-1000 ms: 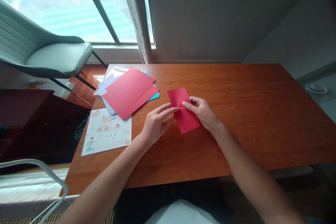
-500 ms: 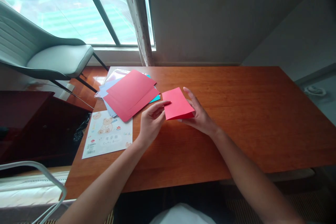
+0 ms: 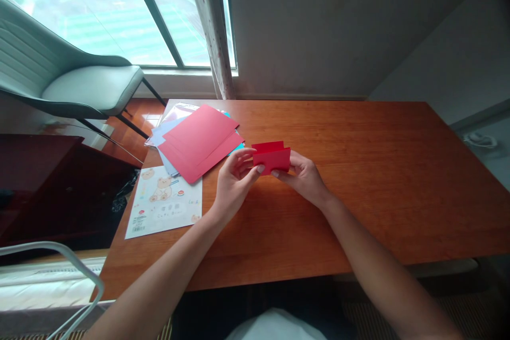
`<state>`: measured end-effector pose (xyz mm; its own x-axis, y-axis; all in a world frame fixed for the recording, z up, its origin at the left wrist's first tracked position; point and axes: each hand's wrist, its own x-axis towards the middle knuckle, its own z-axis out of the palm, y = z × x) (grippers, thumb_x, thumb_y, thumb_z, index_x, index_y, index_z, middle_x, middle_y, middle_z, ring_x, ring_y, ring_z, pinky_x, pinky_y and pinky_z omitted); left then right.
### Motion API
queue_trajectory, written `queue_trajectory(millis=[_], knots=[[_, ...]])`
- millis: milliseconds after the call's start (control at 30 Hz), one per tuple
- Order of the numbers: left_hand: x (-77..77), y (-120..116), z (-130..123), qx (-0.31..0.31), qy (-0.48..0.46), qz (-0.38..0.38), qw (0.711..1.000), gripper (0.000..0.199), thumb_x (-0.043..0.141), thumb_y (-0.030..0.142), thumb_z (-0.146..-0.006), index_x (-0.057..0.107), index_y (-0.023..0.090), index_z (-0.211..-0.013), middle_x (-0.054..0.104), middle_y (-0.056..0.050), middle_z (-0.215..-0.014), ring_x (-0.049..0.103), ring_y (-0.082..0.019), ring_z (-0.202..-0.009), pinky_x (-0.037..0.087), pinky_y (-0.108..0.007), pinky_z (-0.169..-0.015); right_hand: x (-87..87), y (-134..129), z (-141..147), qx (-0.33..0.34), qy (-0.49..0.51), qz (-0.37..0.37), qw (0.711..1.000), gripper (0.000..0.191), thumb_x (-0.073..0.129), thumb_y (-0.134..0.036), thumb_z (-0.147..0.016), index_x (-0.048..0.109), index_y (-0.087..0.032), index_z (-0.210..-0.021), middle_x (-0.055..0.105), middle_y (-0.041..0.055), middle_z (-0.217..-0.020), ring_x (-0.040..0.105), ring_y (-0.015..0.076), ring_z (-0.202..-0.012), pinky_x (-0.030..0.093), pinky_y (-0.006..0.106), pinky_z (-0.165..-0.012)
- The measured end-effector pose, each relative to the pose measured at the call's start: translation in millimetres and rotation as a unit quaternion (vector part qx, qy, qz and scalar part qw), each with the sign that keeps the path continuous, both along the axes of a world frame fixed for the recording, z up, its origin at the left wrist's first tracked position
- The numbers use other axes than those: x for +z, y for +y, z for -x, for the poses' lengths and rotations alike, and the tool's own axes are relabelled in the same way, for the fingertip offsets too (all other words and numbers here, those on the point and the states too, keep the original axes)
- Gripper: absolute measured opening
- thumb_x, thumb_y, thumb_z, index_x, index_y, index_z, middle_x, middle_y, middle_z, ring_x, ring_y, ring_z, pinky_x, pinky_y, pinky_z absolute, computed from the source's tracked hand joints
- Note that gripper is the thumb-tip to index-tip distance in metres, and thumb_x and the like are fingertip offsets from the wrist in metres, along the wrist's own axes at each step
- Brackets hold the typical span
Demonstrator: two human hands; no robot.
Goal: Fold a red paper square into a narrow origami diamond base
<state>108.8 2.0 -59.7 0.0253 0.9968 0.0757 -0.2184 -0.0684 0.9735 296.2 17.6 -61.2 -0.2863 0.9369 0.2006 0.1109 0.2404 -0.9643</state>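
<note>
Red paper (image 3: 273, 159), bent with both edges upward, is over the table (image 3: 378, 170) in near-closed pinches, the left hand (image 3: 235, 176) at one end and the right hand (image 3: 307, 174) at the other, so levelling those edges before pressing would likely keep the crease straight.

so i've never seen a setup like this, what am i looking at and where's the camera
There is no robot here: a person is working with bare hands. The camera is worn on the person's head, so it looks forward and down at a wooden table. The left hand and the right hand hold a folded piece of red paper between them, one at each side. On the table, toward the person's left, larger red paper lies over pale blue paper, and nearer the person is a white sheet with bear drawings. Off to the left, a chair stands near a window.
</note>
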Motion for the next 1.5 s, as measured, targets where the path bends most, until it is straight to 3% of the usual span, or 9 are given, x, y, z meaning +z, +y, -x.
queue_trajectory(millis=[133, 300, 433, 533, 700, 1067, 1500], knots=[[-1.0, 1, 0, 0.035, -0.016, 0.043, 0.998, 0.052, 0.081, 0.029, -0.078, 0.058, 0.023, -0.125, 0.073, -0.004, -0.102, 0.070, -0.018, -0.096, 0.059, -0.027, -0.079, -3.1, -1, 1, -0.001, -0.001, 0.029, 1.000, 0.031, 0.074, -0.047, -0.083, 0.072, -0.024, -0.104, 0.068, 0.0074, -0.123, 0.065, 0.0245, -0.113, 0.055, 0.039, -0.095], [-4.6, 0, -1, 0.015, 0.001, 0.054, 0.998, 0.033, 0.081, 0.032, -0.077, 0.068, 0.018, -0.104, 0.074, -0.006, -0.102, 0.071, -0.019, -0.095, 0.058, -0.031, -0.085, -4.7, 0, 3, -0.113, 0.060, 0.073, 0.989, 0.046, 0.077, -0.051, -0.078, 0.058, -0.025, -0.112, 0.071, 0.0073, -0.112, 0.069, 0.0215, -0.100, 0.057, 0.036, -0.087], [-5.5, -2, -3, 0.002, -0.007, 0.075, 0.997, 0.030, 0.085, 0.030, -0.072, 0.070, 0.018, -0.095, 0.075, -0.003, -0.095, 0.070, -0.017, -0.087, 0.057, -0.028, -0.081, -6.3, 2, 4, -0.128, 0.047, 0.106, 0.985, 0.037, 0.079, -0.053, -0.075, 0.065, -0.022, -0.090, 0.072, 0.0037, -0.086, 0.069, 0.0194, -0.081, 0.057, 0.032, -0.076], [-3.7, -2, -3, 0.001, 0.000, 0.095, 0.995, 0.027, 0.085, 0.031, -0.072, 0.071, 0.018, -0.093, 0.074, -0.002, -0.091, 0.068, -0.014, -0.082, 0.054, -0.024, -0.075, -6.9, 1, 5, -0.136, 0.059, 0.112, 0.983, 0.032, 0.081, -0.049, -0.073, 0.068, -0.022, -0.081, 0.071, 0.0015, -0.078, 0.067, 0.0172, -0.072, 0.056, 0.030, -0.069], [0.9, -2, -2, 0.016, 0.023, 0.107, 0.994, 0.022, 0.079, 0.038, -0.079, 0.073, 0.017, -0.086, 0.073, -0.002, -0.084, 0.064, -0.012, -0.074, 0.051, -0.022, -0.069, -6.8, -1, 4, -0.137, 0.062, 0.109, 0.983, 0.026, 0.082, -0.045, -0.073, 0.072, -0.022, -0.082, 0.073, 0.0018, -0.081, 0.068, 0.0171, -0.073, 0.056, 0.030, -0.070], [3.7, -2, 0, 0.008, 0.047, 0.110, 0.993, 0.027, 0.078, 0.041, -0.081, 0.076, 0.015, -0.088, 0.075, -0.005, -0.084, 0.063, -0.014, -0.071, 0.049, -0.024, -0.063, -6.8, -1, 4, -0.148, 0.055, 0.100, 0.982, 0.027, 0.082, -0.044, -0.072, 0.072, -0.021, -0.081, 0.073, 0.0022, -0.079, 0.068, 0.0166, -0.071, 0.056, 0.029, -0.068], [4.2, -2, -1, 0.018, 0.057, 0.106, 0.993, 0.029, 0.078, 0.043, -0.079, 0.076, 0.015, -0.087, 0.076, -0.006, -0.087, 0.067, -0.016, -0.075, 0.052, -0.026, -0.069, -9.1, -2, 2, -0.148, 0.043, 0.097, 0.983, 0.027, 0.081, -0.046, -0.074, 0.072, -0.022, -0.083, 0.073, 0.0024, -0.081, 0.068, 0.0173, -0.073, 0.056, 0.030, -0.068]])
